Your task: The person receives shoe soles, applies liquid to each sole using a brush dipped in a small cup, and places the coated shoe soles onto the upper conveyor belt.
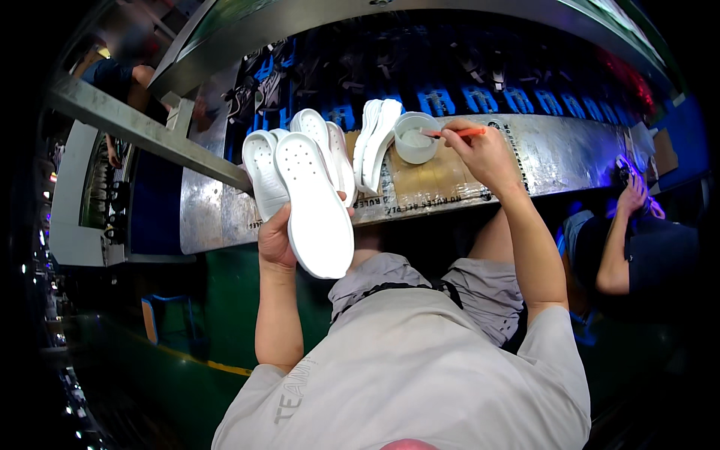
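My left hand [277, 241] grips a white shoe sole [321, 214], tilted with its heel end toward me and small holes near its far end. Just beyond it, several more white soles [261, 161] stand close together on the metal bench. Another group of white soles [375, 142] leans upright next to a translucent white cup [417, 151]. In my right hand [484, 156] is a brush [466, 133] with an orange handle, pinched between the fingers. Its tip reaches into the cup, where the bristles are hard to make out.
Brown cardboard [427, 184] lies taped on the metal bench [206, 217]. Behind it, a row of shoes sits on blue holders [480, 99]. A metal bar [142, 124] crosses at left. At right a co-worker's hand [632, 193] handles a shoe; another person sits far left.
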Tool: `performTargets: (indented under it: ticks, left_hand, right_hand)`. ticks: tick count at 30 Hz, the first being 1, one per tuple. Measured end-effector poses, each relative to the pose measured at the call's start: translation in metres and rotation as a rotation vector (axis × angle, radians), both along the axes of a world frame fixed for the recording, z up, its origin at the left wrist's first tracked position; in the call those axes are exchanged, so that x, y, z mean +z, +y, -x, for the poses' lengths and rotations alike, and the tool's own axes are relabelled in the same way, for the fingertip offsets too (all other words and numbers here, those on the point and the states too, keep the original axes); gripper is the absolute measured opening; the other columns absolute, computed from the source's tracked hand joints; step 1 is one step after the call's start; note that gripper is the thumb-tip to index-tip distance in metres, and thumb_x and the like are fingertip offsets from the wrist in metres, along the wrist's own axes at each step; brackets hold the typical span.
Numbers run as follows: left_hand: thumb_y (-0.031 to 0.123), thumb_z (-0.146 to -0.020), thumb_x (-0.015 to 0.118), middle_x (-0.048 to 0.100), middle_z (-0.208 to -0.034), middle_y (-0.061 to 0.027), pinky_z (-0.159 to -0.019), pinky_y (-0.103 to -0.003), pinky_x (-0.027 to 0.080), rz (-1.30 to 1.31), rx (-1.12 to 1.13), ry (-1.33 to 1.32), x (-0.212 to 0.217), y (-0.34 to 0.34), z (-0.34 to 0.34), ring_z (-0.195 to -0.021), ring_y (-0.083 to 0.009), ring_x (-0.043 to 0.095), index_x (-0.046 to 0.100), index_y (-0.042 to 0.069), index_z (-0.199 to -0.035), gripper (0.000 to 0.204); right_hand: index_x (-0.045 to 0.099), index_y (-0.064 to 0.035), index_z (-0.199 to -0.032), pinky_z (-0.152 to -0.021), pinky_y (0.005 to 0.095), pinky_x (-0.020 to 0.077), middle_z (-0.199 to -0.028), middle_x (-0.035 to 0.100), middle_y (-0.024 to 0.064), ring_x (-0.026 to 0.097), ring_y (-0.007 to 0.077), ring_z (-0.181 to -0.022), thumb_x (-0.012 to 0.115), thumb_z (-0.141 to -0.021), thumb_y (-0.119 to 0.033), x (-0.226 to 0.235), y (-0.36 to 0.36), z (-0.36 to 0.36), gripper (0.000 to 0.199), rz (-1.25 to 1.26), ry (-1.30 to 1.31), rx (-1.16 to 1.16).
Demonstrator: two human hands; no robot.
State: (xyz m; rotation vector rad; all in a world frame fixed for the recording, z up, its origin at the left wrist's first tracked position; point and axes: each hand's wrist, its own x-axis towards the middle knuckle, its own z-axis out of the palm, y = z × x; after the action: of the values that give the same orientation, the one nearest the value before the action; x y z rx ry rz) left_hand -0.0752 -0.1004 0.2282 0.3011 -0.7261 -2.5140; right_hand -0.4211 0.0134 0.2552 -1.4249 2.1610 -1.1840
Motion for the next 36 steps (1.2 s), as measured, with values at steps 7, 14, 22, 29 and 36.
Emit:
performTargets:
  ticks: [7, 14, 22, 29, 36]
  left_hand:
    - [0.040, -0.084, 0.085, 0.056, -0.144, -0.0297, -0.112, -0.055, 0.050, 0.087, 0.055, -0.030, -0.021, 0.002, 0.007, -0.130, -0.0444, 0.060, 0.036, -0.004, -0.154, 0.096]
    - [0.040, -0.083, 0.088, 0.060, -0.141, -0.0205, -0.112, -0.044, 0.050, 0.181, -0.038, -0.101, -0.036, 0.003, 0.006, -0.130, -0.0317, 0.061, 0.039, -0.005, -0.152, 0.096]
    - [0.039, -0.082, 0.089, 0.059, -0.141, -0.0175, -0.111, -0.041, 0.049, 0.322, 0.038, -0.178, -0.008, 0.000, -0.004, -0.130, -0.0290, 0.060, 0.038, -0.006, -0.152, 0.098]
    - [0.035, -0.081, 0.090, 0.056, -0.145, -0.0230, -0.114, -0.045, 0.047, 0.654, 0.414, -0.157, 0.007, -0.011, -0.008, -0.135, -0.0341, 0.056, 0.035, -0.002, -0.154, 0.099]
    - [0.039, -0.084, 0.088, 0.053, -0.143, -0.0229, -0.114, -0.051, 0.046, 1.446, 0.626, -0.390, 0.037, 0.019, 0.003, -0.136, -0.0382, 0.052, 0.039, -0.001, -0.150, 0.092]
  right_hand:
    - [0.077, -0.0064, -0.113, -0.077, 0.0289, 0.0562, -0.090, 0.079, 0.0083, 0.075, 0.0209, -0.086, 0.071, -0.098, -0.024, -0.024, -0.001, 0.011, 0.024, 0.088, -0.060, 0.048]
    - [0.076, 0.0007, -0.109, -0.081, 0.0285, 0.0548, -0.093, 0.076, 0.0084, 0.071, 0.0170, -0.088, 0.070, -0.098, -0.011, 0.019, 0.004, -0.049, 0.017, 0.163, -0.300, 0.635]
    - [0.080, -0.0096, -0.105, -0.070, 0.0357, 0.0532, -0.085, 0.072, 0.0067, 0.065, 0.0232, -0.080, 0.077, -0.092, -0.019, 0.014, -0.003, -0.056, 0.016, 0.258, 0.040, 0.757]
    - [0.080, -0.0070, -0.100, -0.071, 0.0335, 0.0557, -0.082, 0.074, 0.0069, 0.070, 0.0218, -0.081, 0.078, -0.091, -0.018, 0.022, 0.019, -0.062, 0.014, 0.149, 0.014, 0.725]
    - [0.076, 0.0027, -0.100, -0.074, 0.0268, 0.0576, -0.085, 0.077, 0.0085, 0.072, 0.0134, -0.081, 0.070, -0.099, -0.013, 0.001, 0.030, -0.098, 0.017, 0.163, -0.565, 0.438]
